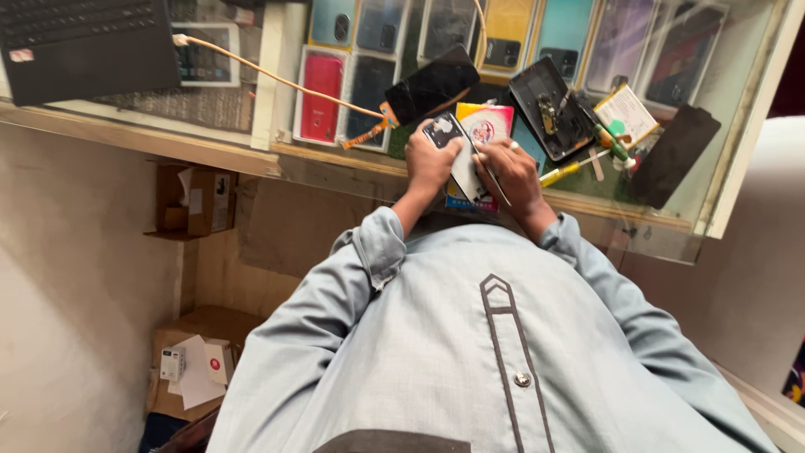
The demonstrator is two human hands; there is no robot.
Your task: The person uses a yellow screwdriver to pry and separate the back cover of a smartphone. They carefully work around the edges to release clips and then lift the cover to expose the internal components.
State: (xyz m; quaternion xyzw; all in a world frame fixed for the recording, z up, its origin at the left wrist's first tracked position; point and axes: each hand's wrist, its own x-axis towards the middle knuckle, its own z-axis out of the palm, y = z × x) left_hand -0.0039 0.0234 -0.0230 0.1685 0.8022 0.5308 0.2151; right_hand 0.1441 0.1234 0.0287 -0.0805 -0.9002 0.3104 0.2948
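Fingers of the left hand curl around the upper part of a slim smartphone with a pale grey back and a dark camera block, gripping it at the front edge of the glass-topped display counter. The right hand is closed on a thin metal pick-like tool, whose tip lies against the phone's right edge; whether it has entered the seam cannot be told.

Judging by this, the work is at an early stage: the pale back looks still seated on the phone, with no gap showing, so prying it free appears yet to be done.

Under the phone lies one flat printed packet in yellow, pink and blue. Just beyond are one loose black screen panel and one orange flex strip beside it. To the right sit one opened black phone shell with its insides showing, one further dark panel, one small cream-coloured card or battery, and two screwdrivers, one yellow-handled and one green-handled.

One cream cable runs across the glass. One black laptop rests at the far left corner. Boxed phones under the glass number about nine; reflections blur the count. Two cardboard boxes sit below the counter.
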